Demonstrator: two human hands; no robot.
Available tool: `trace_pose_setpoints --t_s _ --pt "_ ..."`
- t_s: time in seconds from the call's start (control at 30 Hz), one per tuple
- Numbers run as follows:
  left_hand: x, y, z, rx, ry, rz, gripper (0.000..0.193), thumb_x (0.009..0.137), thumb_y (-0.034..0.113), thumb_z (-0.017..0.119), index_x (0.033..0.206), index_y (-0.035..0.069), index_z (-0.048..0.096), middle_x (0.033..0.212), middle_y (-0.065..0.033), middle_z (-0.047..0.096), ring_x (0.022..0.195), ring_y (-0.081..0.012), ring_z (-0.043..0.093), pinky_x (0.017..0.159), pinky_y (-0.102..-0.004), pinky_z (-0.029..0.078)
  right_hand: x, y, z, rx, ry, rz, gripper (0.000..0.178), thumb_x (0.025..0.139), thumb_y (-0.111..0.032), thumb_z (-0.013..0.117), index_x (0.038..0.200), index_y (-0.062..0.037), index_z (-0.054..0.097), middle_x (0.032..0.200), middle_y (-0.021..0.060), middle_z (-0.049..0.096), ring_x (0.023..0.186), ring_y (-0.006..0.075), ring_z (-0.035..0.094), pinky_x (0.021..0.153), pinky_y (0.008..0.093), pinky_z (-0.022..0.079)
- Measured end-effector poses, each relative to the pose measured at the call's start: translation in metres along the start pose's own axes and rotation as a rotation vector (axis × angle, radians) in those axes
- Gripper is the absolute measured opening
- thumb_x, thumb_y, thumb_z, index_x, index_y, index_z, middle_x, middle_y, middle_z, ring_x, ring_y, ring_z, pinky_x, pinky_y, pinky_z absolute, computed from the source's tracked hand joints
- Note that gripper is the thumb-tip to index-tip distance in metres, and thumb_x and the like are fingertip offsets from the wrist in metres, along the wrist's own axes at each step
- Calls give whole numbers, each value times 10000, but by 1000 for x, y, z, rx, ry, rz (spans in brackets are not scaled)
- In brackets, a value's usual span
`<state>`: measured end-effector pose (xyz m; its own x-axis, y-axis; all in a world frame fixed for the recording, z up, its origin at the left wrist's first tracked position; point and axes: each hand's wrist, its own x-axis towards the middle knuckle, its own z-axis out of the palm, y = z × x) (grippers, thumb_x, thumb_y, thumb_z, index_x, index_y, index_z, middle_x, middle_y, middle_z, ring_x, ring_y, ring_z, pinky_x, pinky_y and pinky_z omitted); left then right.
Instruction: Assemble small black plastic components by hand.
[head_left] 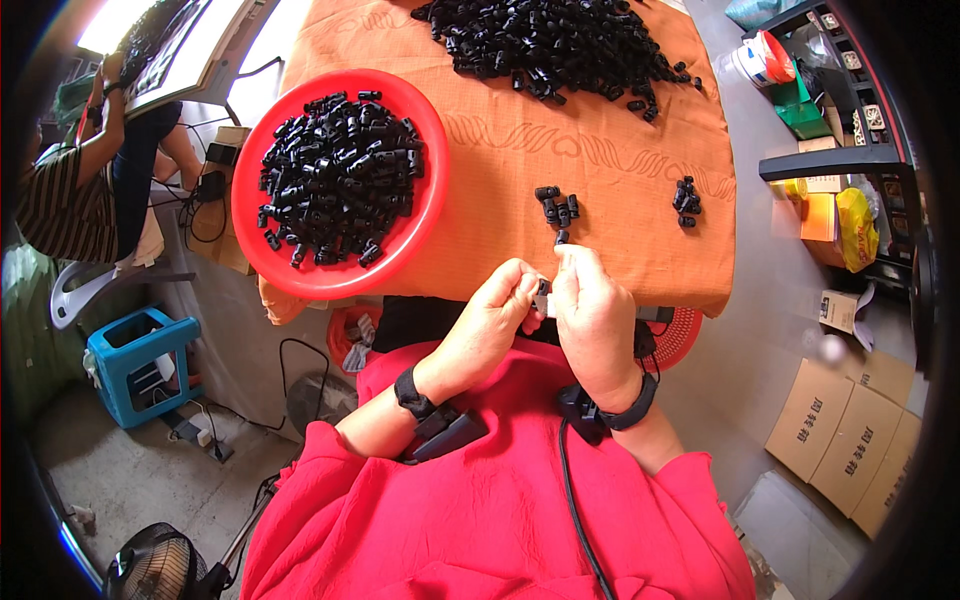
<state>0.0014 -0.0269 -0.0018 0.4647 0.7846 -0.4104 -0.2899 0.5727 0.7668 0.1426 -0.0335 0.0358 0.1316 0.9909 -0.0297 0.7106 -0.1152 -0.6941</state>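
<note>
Grey concrete floor, a small table (620, 130) draped in orange woven cloth with a wavy embossed line across it; you sit at its near edge in a red top. Your left hand (490, 325) and right hand (592, 310) meet just off that edge, fingertips pinched shut together on one small black plastic piece (543, 288), mostly hidden between them. Just beyond the grip, a little cluster of black pieces (556, 210) lies on the cloth; further right of it, a second small cluster (686, 196). Up and left of your hands, a round red plastic tray (425, 215) overhangs the table corner, loaded with the same glossy black pieces; at the far end, a big loose heap (560, 40). Well right of the grip and lower, flat brown cardboard cartons (850, 440) with dark printed marks on the floor; above them, a dark shelf rack (840, 120) with yellow, green and orange packages. Far left: blue plastic stool (135, 360), another person in stripes (60, 205).
</note>
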Motion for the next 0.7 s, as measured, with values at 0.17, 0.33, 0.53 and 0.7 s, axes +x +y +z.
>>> trace_pose_setpoints --t_s 0.17,0.33,0.53,0.7 --pt "0 3 2 -68 -4 -18 177 1072 214 447 1008 70 528 813 0 525 714 -96 480 660 -231 409 -1 5 3 52 86 -49 166 950 -80 554 1089 -14 619 694 173 651 618 329 664 536 418 510" --pt "-1 7 1 -203 -34 -95 166 1052 208 493 999 56 531 806 -2 531 726 -98 479 686 -244 412 6 4 -6 258 180 60 182 1039 -103 469 1092 -2 611 651 82 578 567 148 596 535 302 488" --pt "-2 13 1 -358 -109 -123 187 1041 229 514 1004 48 547 812 -4 545 715 -100 484 679 -243 409 6 5 -13 360 2 107 195 1044 -143 487 1110 -7 610 695 94 607 569 141 610 534 301 494" --pt "-1 14 -2 -372 -133 -126 190 1039 233 517 1006 49 551 825 -3 550 719 -98 491 685 -242 413 3 3 -15 387 -98 98 199 1043 -170 501 1116 -15 604 702 87 623 582 138 632 534 294 497"
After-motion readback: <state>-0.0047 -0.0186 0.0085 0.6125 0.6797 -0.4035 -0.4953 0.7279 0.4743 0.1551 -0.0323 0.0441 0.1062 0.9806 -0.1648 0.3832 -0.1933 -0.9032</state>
